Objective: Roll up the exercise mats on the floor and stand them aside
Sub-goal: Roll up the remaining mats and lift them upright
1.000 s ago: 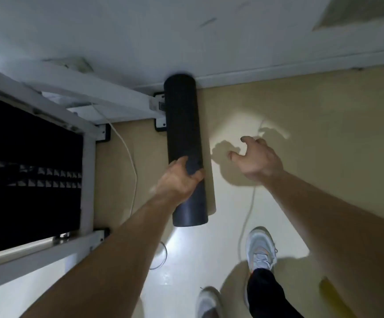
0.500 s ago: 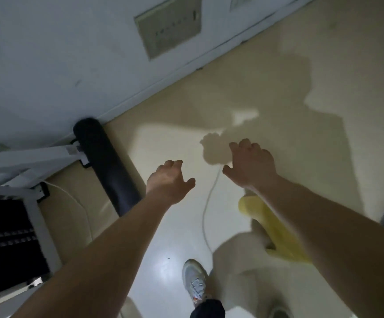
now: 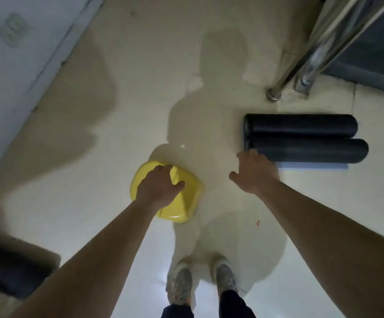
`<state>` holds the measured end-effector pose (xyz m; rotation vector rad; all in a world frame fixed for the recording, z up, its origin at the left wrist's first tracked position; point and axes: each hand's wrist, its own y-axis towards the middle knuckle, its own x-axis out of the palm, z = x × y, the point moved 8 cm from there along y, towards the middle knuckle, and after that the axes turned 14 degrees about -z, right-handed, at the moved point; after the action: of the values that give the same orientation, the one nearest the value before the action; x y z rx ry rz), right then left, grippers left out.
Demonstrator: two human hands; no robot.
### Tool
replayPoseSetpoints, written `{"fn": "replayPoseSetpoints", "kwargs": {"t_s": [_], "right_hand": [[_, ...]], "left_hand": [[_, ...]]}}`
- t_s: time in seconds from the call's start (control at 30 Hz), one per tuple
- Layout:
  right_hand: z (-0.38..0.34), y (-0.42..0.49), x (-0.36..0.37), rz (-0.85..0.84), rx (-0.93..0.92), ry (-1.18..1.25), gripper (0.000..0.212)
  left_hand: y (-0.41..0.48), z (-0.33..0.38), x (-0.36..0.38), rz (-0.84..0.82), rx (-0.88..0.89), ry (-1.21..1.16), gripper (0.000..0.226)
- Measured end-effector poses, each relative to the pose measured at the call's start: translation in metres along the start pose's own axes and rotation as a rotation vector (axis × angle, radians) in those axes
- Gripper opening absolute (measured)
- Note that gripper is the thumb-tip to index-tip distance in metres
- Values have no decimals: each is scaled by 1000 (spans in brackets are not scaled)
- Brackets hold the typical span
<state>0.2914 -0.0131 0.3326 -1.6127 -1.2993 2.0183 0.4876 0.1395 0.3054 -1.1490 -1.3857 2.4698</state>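
Two dark rolled mats lie side by side on the pale floor at the right, the far roll (image 3: pixel 301 129) and the near roll (image 3: pixel 310 150). A light blue strip (image 3: pixel 312 165) shows under the near roll's front edge. My right hand (image 3: pixel 254 172) hovers with fingers spread just left of the near roll's end, holding nothing. My left hand (image 3: pixel 158 188) is out in front over a yellow plastic stool (image 3: pixel 187 203), fingers loosely bent and empty. Whether it touches the stool I cannot tell.
A white wall (image 3: pixel 14 53) runs along the left. Metal frame legs (image 3: pixel 301 72) and a dark panel stand at the upper right. A blurred dark object (image 3: pixel 9 267) sits at the lower left. My two shoes (image 3: pixel 204 283) stand on the shiny floor below.
My view has swung right, away from the wall and the mat roll stood there. My left hand let go of that roll. The yellow stool and two lying rolls have come into view.
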Motion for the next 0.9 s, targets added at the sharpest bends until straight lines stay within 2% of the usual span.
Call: {"fn": "replayPoseSetpoints", "kwargs": {"t_s": [0.13, 0.27, 0.43, 0.6, 0.9], "right_hand": [[142, -18, 28, -20, 223, 190, 60], [234, -20, 65, -54, 337, 304, 57], [310, 16, 99, -68, 295, 411, 60], [394, 74, 123, -100, 289, 493, 63], [497, 216, 134, -128, 293, 591, 73]], "left_hand": [[33, 110, 36, -75, 150, 196, 69], [63, 195, 74, -141, 254, 375, 71], [122, 270, 128, -200, 248, 500, 71], [185, 346, 180, -214, 218, 500, 72], [330, 477, 232, -173, 346, 499, 73]]}}
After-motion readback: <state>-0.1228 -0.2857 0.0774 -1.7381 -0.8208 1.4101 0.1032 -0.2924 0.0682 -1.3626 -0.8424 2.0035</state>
